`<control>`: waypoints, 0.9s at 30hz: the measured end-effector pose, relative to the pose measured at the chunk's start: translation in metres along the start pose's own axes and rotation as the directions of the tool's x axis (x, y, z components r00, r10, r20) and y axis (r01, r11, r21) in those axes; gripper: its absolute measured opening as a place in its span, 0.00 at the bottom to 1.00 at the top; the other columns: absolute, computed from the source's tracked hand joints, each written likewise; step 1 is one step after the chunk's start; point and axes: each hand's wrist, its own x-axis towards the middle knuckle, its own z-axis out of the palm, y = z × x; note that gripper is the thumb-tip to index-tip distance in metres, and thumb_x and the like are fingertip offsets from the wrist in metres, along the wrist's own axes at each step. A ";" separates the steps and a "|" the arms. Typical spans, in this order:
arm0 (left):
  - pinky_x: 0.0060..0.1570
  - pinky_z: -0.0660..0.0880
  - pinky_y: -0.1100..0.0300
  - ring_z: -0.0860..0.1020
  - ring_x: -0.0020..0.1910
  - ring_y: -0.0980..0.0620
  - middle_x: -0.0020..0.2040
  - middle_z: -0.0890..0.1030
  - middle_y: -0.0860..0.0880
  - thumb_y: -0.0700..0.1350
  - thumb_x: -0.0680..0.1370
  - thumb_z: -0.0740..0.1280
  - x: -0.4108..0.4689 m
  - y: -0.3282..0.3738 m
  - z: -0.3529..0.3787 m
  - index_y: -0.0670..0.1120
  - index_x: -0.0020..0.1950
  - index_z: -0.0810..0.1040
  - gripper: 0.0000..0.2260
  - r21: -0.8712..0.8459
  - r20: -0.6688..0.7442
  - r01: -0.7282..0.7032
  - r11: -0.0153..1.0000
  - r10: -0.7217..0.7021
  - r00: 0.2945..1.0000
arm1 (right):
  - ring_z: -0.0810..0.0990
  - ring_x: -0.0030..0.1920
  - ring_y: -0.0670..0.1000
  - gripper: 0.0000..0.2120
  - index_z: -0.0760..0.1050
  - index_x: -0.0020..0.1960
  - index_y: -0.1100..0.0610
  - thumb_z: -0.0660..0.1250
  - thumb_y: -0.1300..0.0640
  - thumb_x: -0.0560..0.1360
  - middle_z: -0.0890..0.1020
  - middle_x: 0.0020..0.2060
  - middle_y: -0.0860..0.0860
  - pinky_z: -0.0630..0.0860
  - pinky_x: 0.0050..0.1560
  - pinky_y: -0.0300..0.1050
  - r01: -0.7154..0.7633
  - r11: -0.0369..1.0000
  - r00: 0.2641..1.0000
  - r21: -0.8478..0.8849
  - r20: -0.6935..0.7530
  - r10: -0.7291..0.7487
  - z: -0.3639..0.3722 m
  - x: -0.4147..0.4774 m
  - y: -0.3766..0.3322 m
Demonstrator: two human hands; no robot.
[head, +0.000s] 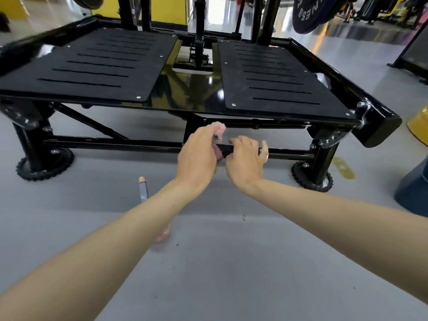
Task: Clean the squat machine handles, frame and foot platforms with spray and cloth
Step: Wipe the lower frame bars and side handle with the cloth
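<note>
Left hand (196, 156) clamps pink cloth (218, 130), right hand (245, 162) curls round frame bar (115, 144); bottle (143, 190) lies on floor (231, 262).

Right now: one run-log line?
step: frame wipe | left grip: holds pink cloth | right grip: holds lower crossbar

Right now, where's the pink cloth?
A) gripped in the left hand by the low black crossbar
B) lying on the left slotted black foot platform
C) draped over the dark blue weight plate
A: the pink cloth bunches out of the left hand, which grips it at the low black crossbar under the platforms.
</note>
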 end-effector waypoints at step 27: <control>0.55 0.66 0.58 0.75 0.54 0.43 0.52 0.79 0.45 0.37 0.68 0.50 -0.017 -0.040 0.013 0.40 0.54 0.78 0.22 0.225 0.027 -0.233 0.946 0.233 0.972 | 0.65 0.65 0.55 0.16 0.76 0.61 0.50 0.57 0.55 0.76 0.77 0.58 0.51 0.48 0.72 0.53 -0.086 0.996 0.991 0.008 0.105 0.084 -0.003 0.016 -0.001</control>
